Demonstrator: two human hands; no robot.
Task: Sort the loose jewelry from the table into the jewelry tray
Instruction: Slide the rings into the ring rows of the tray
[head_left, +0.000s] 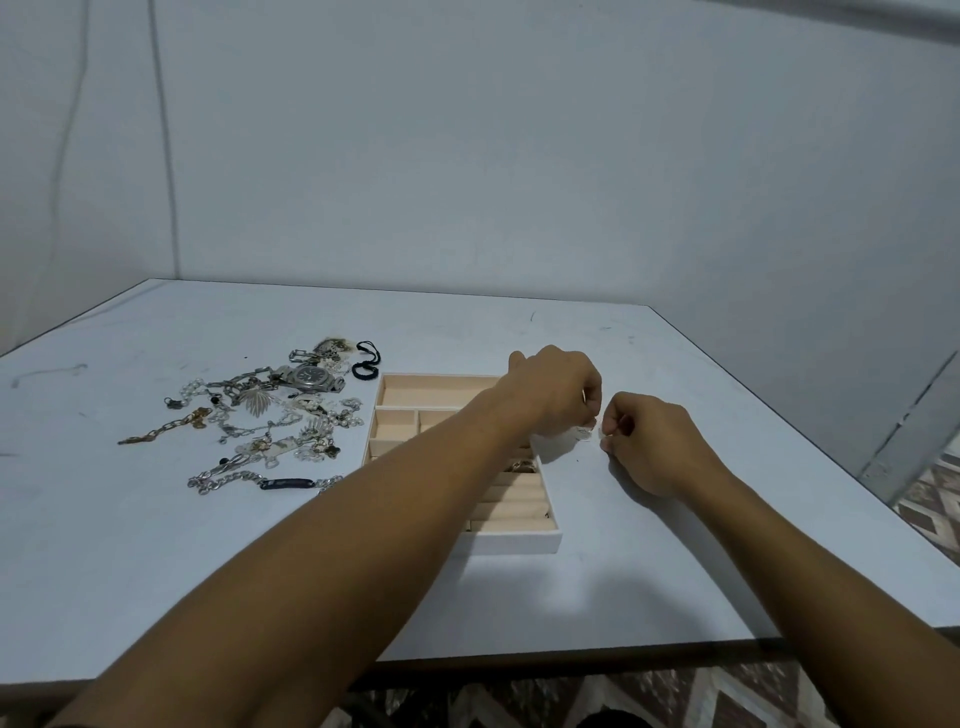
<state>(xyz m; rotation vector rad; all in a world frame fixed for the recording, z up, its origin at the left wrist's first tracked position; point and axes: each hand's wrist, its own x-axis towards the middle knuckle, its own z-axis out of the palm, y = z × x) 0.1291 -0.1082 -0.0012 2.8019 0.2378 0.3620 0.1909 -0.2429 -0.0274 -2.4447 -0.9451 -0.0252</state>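
Plain grey walls back a scuffed pale table (675, 571), and the work is happening toward its middle. Both hands meet there just off the right side of the jewelry tray (514, 540). The left hand (553, 392) and the right hand (652, 441) each pinch the same small pale piece (589, 431) between curled fingertips. It is too small and washed out to say what kind of jewelry it is. It hangs just above the tabletop, beside the tray and not yet in it.

Moving outward, the tray's cream compartments look mostly bare. The only thing I can make out in it is what seems to be a ring (522, 466), tucked among the padded rolls near the left forearm. Further left, well apart from the tray, the loose pile (270, 415) lies tangled. It includes a wristwatch (311, 375), a black cord bracelet (366, 361), a chain bracelet with a dark plate (285, 484), and assorted chains and pearly bits. By that showing the sorting has hardly begun, and nearly everything is left to place.

The left forearm reaches diagonally across the tray, hiding its central cells, with the wrist bent down and the knuckles up. The right arm comes in from the right, its hand low with the heel close to the table and the fingers tucked toward the left hand's. The pose suggests the two hands are fiddling with or separating the piece, not carrying it.
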